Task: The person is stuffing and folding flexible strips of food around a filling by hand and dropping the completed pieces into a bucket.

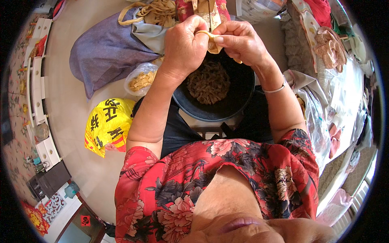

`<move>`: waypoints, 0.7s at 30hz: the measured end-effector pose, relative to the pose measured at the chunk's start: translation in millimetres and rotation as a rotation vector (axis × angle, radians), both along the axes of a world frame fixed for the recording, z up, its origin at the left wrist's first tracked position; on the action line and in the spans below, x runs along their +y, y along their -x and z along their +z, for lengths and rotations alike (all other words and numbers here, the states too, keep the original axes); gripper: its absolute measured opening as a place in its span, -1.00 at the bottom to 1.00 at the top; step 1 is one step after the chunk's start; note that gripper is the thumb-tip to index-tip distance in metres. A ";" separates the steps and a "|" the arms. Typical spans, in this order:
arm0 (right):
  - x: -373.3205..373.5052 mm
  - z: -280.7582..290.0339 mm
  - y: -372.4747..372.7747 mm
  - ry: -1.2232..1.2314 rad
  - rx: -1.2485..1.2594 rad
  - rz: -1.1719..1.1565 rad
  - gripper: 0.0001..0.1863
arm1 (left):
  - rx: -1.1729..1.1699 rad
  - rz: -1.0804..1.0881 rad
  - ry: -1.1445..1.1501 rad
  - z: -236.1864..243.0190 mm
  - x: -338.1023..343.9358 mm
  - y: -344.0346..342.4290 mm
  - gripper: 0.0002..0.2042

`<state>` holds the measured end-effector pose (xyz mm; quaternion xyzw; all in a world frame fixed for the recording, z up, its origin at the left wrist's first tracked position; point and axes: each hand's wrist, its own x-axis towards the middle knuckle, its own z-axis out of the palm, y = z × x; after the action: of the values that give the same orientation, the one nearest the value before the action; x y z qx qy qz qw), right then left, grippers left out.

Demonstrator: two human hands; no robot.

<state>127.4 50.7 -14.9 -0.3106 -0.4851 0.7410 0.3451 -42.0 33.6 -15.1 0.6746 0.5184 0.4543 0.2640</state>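
Left hand [186,46] curls — right hand [240,43] pinches yellowish strip [211,35].

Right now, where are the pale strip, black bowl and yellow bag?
Pale strip [211,35], head view: its visible middle.
Black bowl [242,87], head view: right inner wall.
Yellow bag [109,124], head view: its middle.

Forearms [150,107] stretched forward, left hand [184,47] curled, right hand [244,42] just beside it, fingers [227,29] pinched inward
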 end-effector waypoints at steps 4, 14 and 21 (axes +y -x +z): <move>5.7 -17.8 -6.1 0.304 0.494 0.210 -0.87 | 0.044 0.081 -0.069 8.7 0.4 -2.0 -0.81; 0.2 -16.8 2.0 0.159 0.301 -0.036 -0.91 | -0.010 -0.303 0.197 10.3 3.7 15.4 -0.81; 7.6 -3.7 -23.9 -0.264 -0.010 -0.069 -0.86 | -1.041 -0.660 0.612 20.3 1.7 31.9 -0.76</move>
<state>151.3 58.4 -18.6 -0.2830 -0.5691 0.6568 0.4058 -74.0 35.3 5.2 0.3861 0.1964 0.4480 0.7820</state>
